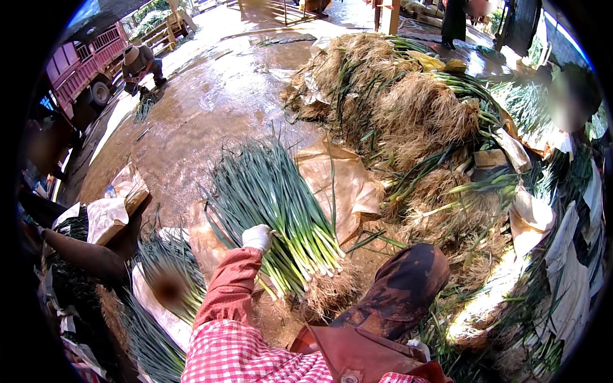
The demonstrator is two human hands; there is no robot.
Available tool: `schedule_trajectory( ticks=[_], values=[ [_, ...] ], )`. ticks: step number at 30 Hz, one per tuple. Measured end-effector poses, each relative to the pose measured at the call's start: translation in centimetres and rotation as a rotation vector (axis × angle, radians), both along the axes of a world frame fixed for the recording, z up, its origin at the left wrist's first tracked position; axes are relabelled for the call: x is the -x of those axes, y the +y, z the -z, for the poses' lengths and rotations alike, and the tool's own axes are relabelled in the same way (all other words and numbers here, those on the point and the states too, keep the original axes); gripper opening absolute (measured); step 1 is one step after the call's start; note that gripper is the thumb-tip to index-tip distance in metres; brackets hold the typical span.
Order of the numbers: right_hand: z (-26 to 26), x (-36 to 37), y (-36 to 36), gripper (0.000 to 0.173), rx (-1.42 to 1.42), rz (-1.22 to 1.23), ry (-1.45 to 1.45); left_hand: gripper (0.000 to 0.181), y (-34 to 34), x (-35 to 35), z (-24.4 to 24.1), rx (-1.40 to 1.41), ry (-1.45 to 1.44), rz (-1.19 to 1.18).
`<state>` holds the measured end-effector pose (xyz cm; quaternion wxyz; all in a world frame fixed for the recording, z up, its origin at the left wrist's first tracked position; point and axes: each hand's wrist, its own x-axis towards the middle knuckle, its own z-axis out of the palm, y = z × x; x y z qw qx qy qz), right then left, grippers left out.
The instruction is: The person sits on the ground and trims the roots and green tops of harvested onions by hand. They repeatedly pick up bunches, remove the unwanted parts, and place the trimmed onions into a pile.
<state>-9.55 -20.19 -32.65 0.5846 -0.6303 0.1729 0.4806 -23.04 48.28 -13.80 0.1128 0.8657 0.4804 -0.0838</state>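
My left hand (257,238), in a white glove, is closed at the left side of a broad bundle of green onions (273,196). Its fingers curl around some stalks, partly hidden by the glove. The bundle lies with dark green leaves pointing away from me and white stems and tan roots (330,292) towards me. Beneath it is a tan woven plastic sheet (335,177). A small piece of white glove, my right hand (419,348), shows beside my right thigh; my clothing covers most of it, so its fingers cannot be made out.
A large heap of rooty green onions (397,95) rises ahead on the right. More bundles (172,273) lie on sheeting at my left. Beyond the wet concrete floor (191,134), a person in a hat (139,67) crouches near a pink truck (86,67). Another person (454,24) stands behind the heap.
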Motion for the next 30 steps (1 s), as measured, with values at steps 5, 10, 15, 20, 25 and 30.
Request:
schedule_trajectory(
  ticks=[5,10,15,20,25,30],
  values=[
    [1.1,-0.7,-1.2,0.019,-0.428,0.074,0.099,0.036,2.6,1.1,-1.1,0.536,-0.395,-0.2],
    [-0.3,-0.8,-0.3,0.019,-0.379,0.122,0.128,0.029,4.8,0.9,-1.6,0.526,-0.011,0.0],
    [0.7,-0.7,-0.2,0.019,-0.184,0.0,0.025,0.009,6.3,1.3,-4.9,1.487,-1.444,-0.506],
    [3.5,-0.3,-1.6,0.019,-0.08,-0.097,-0.06,0.034,3.5,-0.9,-12.0,1.041,-1.756,-0.648],
    [4.1,-1.3,-0.5,0.018,-0.114,0.016,0.001,0.016,-4.9,-9.9,-20.5,1.225,-1.786,-0.006],
    [-3.6,-1.0,2.2,0.018,-0.22,-0.538,-0.344,0.013,-20.9,-20.5,-24.0,1.363,-1.281,0.481]
  ],
)
